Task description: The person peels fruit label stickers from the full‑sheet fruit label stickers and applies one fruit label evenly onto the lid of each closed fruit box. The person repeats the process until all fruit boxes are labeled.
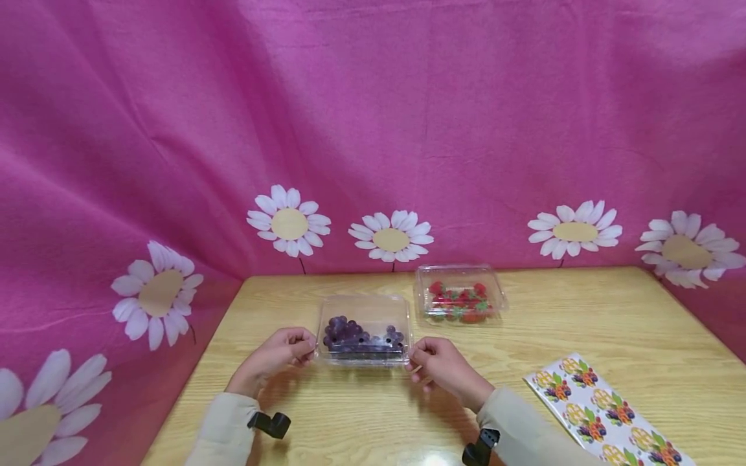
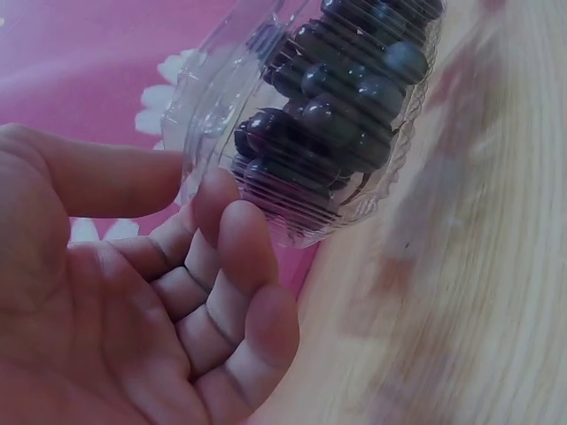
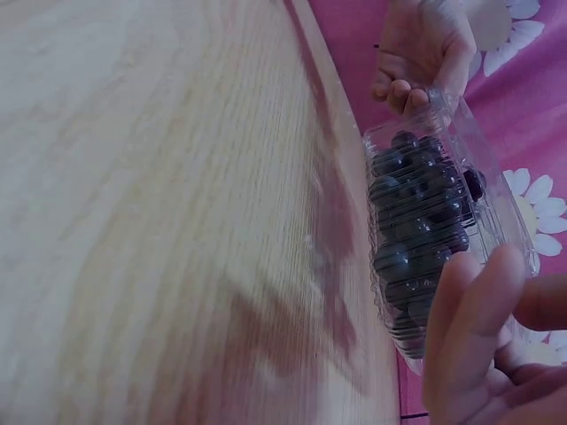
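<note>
A clear plastic clamshell box [image 1: 364, 307] of dark purple grapes [image 1: 345, 333] is held between my two hands. My left hand [image 1: 283, 353] pinches the rim at its left end, thumb on top and fingertips underneath. At the opposite end, the thumb and fingers of my right hand [image 1: 445, 367] pinch the rim too. Through the ribbed side of the box, the grapes [image 2: 332, 119] show close up in the left wrist view. The right wrist view has the left hand [image 3: 425, 53] at the box's far end. Whether the base touches the table I cannot tell.
Behind and to the right stands another clear box [image 1: 495, 291] with red strawberries [image 1: 460, 301]. A sheet of fruit-printed stickers [image 1: 603, 411] lies at the right on the wooden table [image 1: 350, 421]. A pink cloth [image 1: 373, 129] with white daisies hangs around the table's edges.
</note>
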Available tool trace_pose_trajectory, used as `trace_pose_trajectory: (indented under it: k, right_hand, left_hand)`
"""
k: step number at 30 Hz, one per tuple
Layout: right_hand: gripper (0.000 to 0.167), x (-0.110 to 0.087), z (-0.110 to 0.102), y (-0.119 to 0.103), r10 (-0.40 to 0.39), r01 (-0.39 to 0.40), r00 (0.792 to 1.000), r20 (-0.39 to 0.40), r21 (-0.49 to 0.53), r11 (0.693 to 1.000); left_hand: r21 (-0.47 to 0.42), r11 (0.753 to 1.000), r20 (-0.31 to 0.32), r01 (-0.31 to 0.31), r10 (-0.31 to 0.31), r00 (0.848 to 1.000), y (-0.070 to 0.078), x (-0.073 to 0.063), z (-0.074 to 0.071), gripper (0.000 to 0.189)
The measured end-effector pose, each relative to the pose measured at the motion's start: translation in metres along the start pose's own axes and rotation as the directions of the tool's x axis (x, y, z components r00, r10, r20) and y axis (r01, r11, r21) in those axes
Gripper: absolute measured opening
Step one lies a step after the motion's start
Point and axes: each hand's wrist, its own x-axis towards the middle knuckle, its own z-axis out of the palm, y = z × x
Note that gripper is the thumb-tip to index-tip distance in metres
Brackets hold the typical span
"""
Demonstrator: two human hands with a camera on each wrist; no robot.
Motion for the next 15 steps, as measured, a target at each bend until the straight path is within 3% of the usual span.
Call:
trace_pose_trajectory:
  k: [7, 15]
  right_hand:
    - [0.02, -0.016, -0.013, 0.007, -0.008, 0.009, 0.999, 0.032, -0.006, 1.0]
    - [0.02, -0.029, -0.029, 0.013, -0.013, 0.012, 0.999, 0.038, 0.022, 1.0]
  left_hand:
    - [0.009, 1.0, 0.023, -0.007, 0.007, 1.0, 0.011, -0.003, 0.012, 0.019]
    - [0.024, 0.999, 0.091, -0.021, 0.019, 0.996, 0.016, -0.005, 0.027, 0.016]
